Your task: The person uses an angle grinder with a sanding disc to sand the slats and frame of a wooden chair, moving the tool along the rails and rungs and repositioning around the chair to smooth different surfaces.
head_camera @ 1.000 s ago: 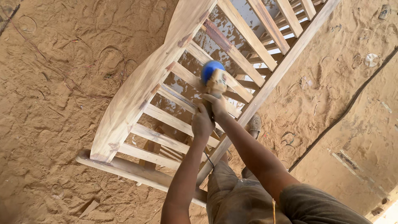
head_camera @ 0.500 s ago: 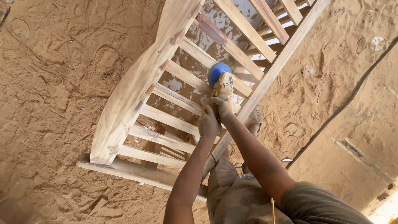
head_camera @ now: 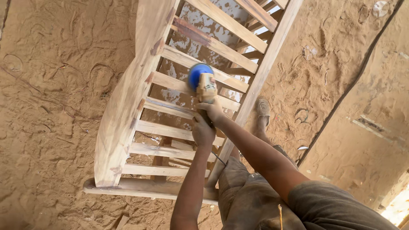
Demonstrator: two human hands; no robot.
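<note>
A slatted frame of pale wood point(head_camera: 123, 115) stands on the sandy ground, with a broad curved side board at the left and several cross slats. Both my hands grip a power sander point(head_camera: 205, 87) with a round blue disc point(head_camera: 197, 72), pressed on a slat near the frame's middle. My right hand point(head_camera: 213, 110) holds the tool's tan body just behind the disc. My left hand point(head_camera: 203, 132) grips the rear handle, lower down. A thin cord runs down from the tool past my arms.
Sawdust and sand with footprints cover the ground point(head_camera: 55, 106) all around. My foot in a dusty shoe point(head_camera: 263, 107) stands right of the frame's long side rail point(head_camera: 264, 72). A dark line point(head_camera: 341, 98) crosses the ground at the right.
The sander and both hands have slid a little up the frame to a higher slat. The view has shifted slightly.
</note>
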